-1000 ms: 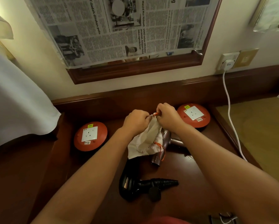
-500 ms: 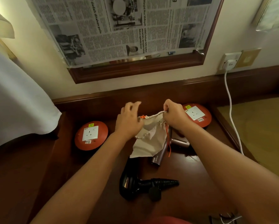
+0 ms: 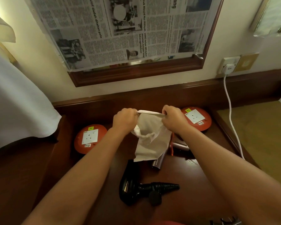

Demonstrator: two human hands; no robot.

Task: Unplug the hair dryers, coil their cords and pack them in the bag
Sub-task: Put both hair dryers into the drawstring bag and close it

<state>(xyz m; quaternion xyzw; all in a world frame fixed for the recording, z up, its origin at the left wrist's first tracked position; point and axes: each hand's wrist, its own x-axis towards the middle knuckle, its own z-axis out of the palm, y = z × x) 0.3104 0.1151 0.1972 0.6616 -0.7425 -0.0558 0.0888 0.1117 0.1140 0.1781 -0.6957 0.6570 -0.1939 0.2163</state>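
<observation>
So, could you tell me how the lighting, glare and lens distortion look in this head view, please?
Head view: warm, dim light; a blown-out glare patch in the top-left corner; the dark desk swallows detail, so the black hair dryer reads mostly as a silhouette. Wide-angle stretch bows the forearms and tilts the newspaper. The bag and both hands, left and right, are fairly sharp.

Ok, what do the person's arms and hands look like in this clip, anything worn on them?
Both forearms are bare right down to the frame edge, with no sleeves showing. The left hand and right hand wear no gloves, and no watch, bracelet or ring is visible. No markings show.
</observation>
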